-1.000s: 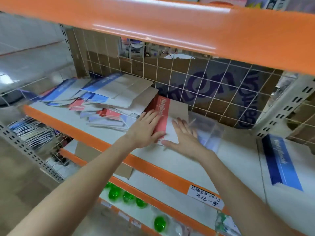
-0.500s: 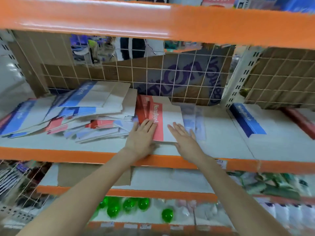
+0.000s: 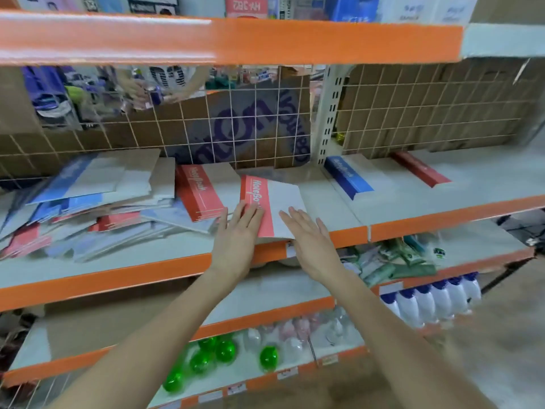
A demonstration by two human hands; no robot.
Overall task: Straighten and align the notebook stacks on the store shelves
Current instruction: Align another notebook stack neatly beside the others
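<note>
A white notebook with a red spine band (image 3: 280, 199) lies at the middle shelf's front edge, its near corner overhanging the orange lip. My left hand (image 3: 237, 234) lies flat on its red band with straight fingers. My right hand (image 3: 308, 234) presses flat on its white cover. Just left sits another red-banded notebook (image 3: 203, 193). Further left a messy heap of blue and red notebooks (image 3: 88, 202) sprawls across the shelf. On the right section lie a blue-banded stack (image 3: 348, 177) and a red-banded stack (image 3: 418, 172).
An orange upper shelf edge (image 3: 236, 39) hangs overhead. Wire grid with cardboard (image 3: 250, 128) backs the shelf. A perforated upright post (image 3: 328, 113) divides the sections. Below are green balls (image 3: 218, 354) and white bottles with blue caps (image 3: 430, 302).
The red-banded notebook under my hands has slid right and toward the front edge, away from the other red-banded one. The view has swung right, showing more of the right shelf section.
</note>
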